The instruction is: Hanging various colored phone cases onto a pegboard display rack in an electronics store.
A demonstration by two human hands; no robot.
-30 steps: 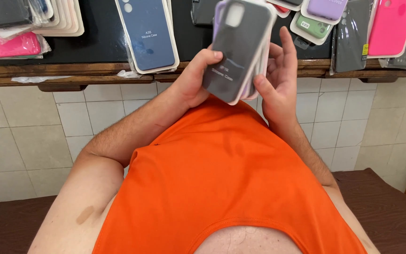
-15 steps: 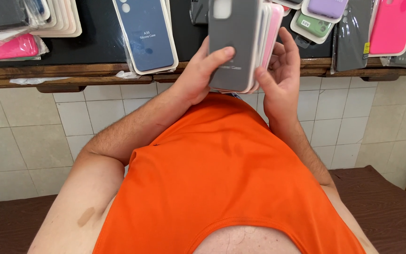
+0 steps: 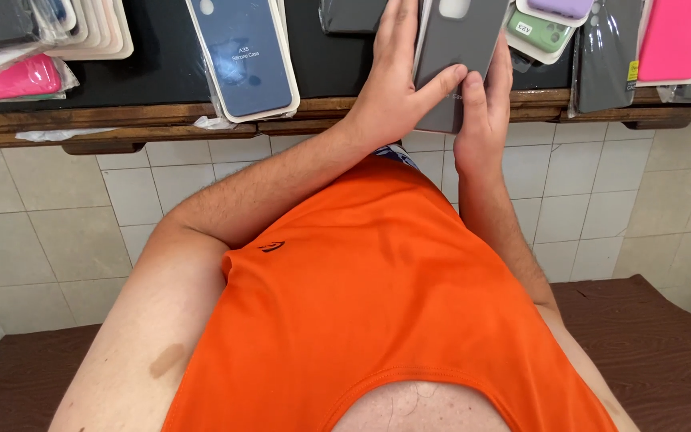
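Grey phone case, packaged, sits up at the front edge of the counter, top end cut off by the frame. Both hands clamp it: left hand wraps its left side w/ thumb pressed across the front, right hand grips the right side & bottom, thumb up on the face. Hands close together, thumbs nearly touching. Fingertips of the left hand run out of frame, fingers of the right mostly hidden behind the case.

Dark counter top carries more cases: navy case in clear wrap left of the hands, overhanging the wooden front edge; pink case & a cream stack toward the left end; green case, dark case, bright pink case toward the right end, all partly cropped. Orange shirt blocks the lower view; white tiled wall under the counter.
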